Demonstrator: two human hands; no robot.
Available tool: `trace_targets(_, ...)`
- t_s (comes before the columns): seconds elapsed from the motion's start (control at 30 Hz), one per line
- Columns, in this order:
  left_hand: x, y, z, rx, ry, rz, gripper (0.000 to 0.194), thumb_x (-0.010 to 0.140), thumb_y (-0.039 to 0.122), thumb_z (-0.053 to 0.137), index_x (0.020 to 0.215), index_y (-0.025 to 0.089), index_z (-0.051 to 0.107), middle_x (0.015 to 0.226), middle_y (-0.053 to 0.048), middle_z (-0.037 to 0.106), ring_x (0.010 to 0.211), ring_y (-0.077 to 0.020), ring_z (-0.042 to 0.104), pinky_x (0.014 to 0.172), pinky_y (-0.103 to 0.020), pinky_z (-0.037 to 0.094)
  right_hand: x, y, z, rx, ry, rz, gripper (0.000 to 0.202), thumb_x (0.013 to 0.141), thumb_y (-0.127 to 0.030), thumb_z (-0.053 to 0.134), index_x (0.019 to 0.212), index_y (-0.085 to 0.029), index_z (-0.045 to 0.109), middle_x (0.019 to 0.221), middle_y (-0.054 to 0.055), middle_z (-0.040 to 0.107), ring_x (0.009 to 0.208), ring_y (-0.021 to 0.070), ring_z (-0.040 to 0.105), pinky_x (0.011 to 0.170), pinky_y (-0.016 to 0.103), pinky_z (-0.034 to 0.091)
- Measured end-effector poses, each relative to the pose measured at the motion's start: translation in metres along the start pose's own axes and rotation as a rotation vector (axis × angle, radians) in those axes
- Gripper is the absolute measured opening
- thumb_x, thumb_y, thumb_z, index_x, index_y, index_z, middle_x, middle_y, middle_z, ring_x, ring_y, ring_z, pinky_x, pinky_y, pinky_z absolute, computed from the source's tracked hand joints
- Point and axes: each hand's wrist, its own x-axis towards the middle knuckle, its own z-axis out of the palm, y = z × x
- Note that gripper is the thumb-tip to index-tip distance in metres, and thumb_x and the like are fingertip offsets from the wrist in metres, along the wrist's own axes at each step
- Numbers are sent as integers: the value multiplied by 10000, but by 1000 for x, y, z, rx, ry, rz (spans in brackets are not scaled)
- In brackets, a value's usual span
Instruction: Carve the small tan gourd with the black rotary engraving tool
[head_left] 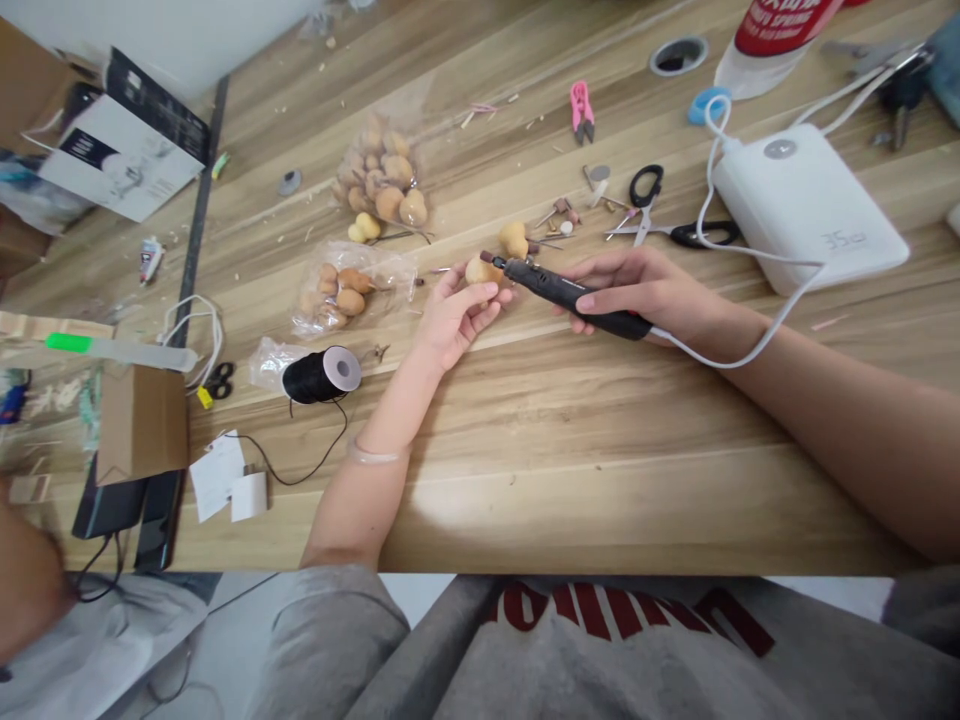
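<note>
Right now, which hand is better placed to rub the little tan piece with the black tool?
Probably the right hand: it holds the black tool, with the tip close to the tan piece. The left hand is holding that piece.

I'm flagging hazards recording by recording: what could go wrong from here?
The reddish-brown bit of the black rotary tool is close to the left hand, which holds a pale piece; a slip might hurt that hand. The white cable loops beside the right hand, which grips the tool, and could snag and tug it.
</note>
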Motion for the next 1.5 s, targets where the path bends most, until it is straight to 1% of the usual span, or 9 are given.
trace_targets(0.1, 0, 1, 0, -39, -24, -10, 296, 750, 3, 612, 998, 160, 573, 725, 46, 698, 661, -55, 714, 578, -81, 550, 1, 3, -3, -32, -16, 5, 255, 705, -121, 777, 956, -120, 734, 792, 51, 748, 605, 118, 658, 568, 200, 541)
trace_targets(0.37, -1, 2, 0, -27, -19, -35, 250, 754, -4, 615, 944, 159, 609, 689, 42, 689, 629, -58, 708, 539, -73, 543, 2, 4, -4, -87, -18, 15, 250, 692, -196, 803, 937, -184, 758, 769, 30, 745, 589, 121, 638, 549, 217, 538)
trace_targets(0.63, 0, 3, -1, -14, 22, -56, 184, 770, 23, 628, 898, 154, 633, 671, 42, 685, 586, -44, 692, 504, -54, 519, 2, 3, -6, -110, -51, 21, 263, 705, -181, 792, 965, -162, 750, 743, 31, 737, 569, 119, 625, 534, 221, 523)
trace_targets(0.77, -1, 2, -1, -33, -1, -47, 166, 786, 6, 593, 871, 147, 614, 715, 24, 714, 580, -43, 692, 484, -57, 515, 2, 2, -7, -97, -28, 25, 244, 712, -172, 792, 950, -143, 744, 717, 37, 724, 563, 115, 617, 523, 213, 509)
trace_targets(0.9, -1, 2, 0, -12, 10, -52, 156, 790, 14, 603, 871, 148, 606, 642, 42, 685, 578, -41, 692, 488, -46, 507, 3, 3, -8, -121, -51, 43, 263, 695, -182, 794, 953, -156, 745, 739, 37, 737, 565, 127, 619, 507, 230, 509)
trace_targets(1.1, -1, 2, 0, 8, 2, -46, 199, 754, 51, 668, 915, 155, 615, 704, 44, 702, 570, -29, 683, 483, -44, 503, 2, 1, -8, -134, -32, 34, 232, 719, -197, 786, 942, -154, 741, 702, 39, 712, 552, 128, 606, 507, 237, 495)
trace_targets(1.27, -1, 1, -1, 3, 2, -36, 250, 757, 21, 630, 952, 177, 625, 623, 81, 640, 508, -14, 641, 446, -50, 476, 1, 0, -4, -115, -34, 28, 250, 697, -175, 786, 940, -140, 743, 720, 46, 718, 565, 127, 615, 522, 234, 502)
trace_targets(1.4, -1, 2, -2, 8, -12, -28, 308, 748, 15, 636, 1001, 190, 614, 684, 77, 677, 469, 1, 612, 409, -49, 443, 0, -2, 0, -61, 39, 13, 218, 699, -132, 745, 916, -114, 741, 691, 44, 711, 545, 110, 596, 510, 210, 489)
trace_targets(1.5, -1, 2, -1, 27, 7, -29, 337, 727, 43, 684, 1018, 193, 609, 681, 86, 675, 443, 10, 597, 389, -41, 421, 0, -2, 0, -55, 21, 14, 226, 692, -126, 752, 916, -106, 732, 699, 49, 721, 549, 110, 605, 511, 203, 500)
